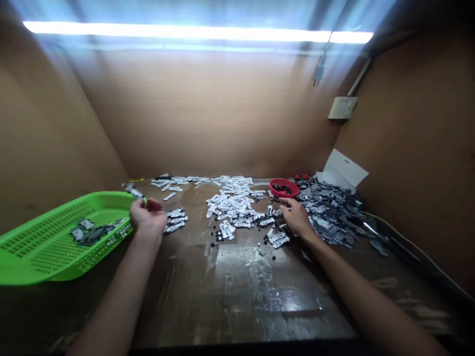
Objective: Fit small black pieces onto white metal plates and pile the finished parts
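Note:
My left hand (147, 216) is closed round a small grey part (132, 191), held over the near rim of a green perforated basket (40, 247) that has several grey parts (89, 231) in it. My right hand (296, 216) rests on the table with its fingers curled down onto a scatter of white and grey pieces (237, 205). Whether those fingers pinch a piece is hidden. A small group of white pieces (175, 220) lies just right of my left hand.
A small red bowl (284, 188) with dark bits stands behind my right hand. A heap of grey parts (328, 210) fills the right side, with a white card (343, 170) behind it. Brown walls enclose the worn table (245, 291). A cable (404, 242) runs along the right.

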The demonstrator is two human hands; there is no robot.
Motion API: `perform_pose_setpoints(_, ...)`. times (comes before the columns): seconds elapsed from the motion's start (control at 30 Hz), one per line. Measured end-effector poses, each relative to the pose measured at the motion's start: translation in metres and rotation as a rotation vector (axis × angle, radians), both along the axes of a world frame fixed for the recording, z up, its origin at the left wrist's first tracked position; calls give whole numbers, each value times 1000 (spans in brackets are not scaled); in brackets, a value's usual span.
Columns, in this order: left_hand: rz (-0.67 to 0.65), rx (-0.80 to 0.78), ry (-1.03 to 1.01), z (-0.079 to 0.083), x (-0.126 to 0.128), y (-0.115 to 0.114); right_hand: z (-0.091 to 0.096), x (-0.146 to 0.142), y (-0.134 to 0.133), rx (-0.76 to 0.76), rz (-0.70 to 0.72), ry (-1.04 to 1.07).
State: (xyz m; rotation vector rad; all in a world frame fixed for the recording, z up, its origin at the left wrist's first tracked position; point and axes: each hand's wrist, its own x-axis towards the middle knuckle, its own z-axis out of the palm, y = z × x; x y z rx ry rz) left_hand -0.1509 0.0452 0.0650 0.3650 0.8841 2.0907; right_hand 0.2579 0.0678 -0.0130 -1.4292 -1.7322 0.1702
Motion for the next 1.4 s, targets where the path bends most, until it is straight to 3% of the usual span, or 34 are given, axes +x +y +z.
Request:
perform_pose_setpoints(0.07,91,-15,-105,4,-16,1,-4,4,5,5,30,-81)
perform_pose_setpoints(0.17,103,-32,-174,0,-6,1,-11,3,8,-3,150,-196)
perform_pose_setpoints(0.23,11,-34,-125,-9,19,-1,-15,0,9,-12,225,-252)
perform_pose_setpoints(0.33,-225,-76,108,-29,68,-10,-17,-2,9,-41,284,-325)
perform_pose_setpoints(0.4,-447,-97,483,-40,99,-19,-15,-1,8,-58,291,-352)
perform_pose_setpoints(0.43,-486,-108,658,-45,110,-25,-14,0,7,-65,293,-357)
perform_pose_setpoints(0.57,-487,32,1319,-51,133,-46,-10,4,6,-79,276,-332)
perform_pose_setpoints(0.67,-469,139,1585,-51,134,-52,-12,4,7,-69,273,-331)
perform_pose_setpoints(0.87,-476,151,1681,-55,131,-48,-10,4,6,-101,275,-393)
perform_pose_setpoints(1.13,-481,189,1753,-60,129,-47,8,-1,-8,-3,284,-259)
perform_pose_setpoints(1.4,-474,198,1756,-62,128,-47,6,-8,-12,8,301,-183)
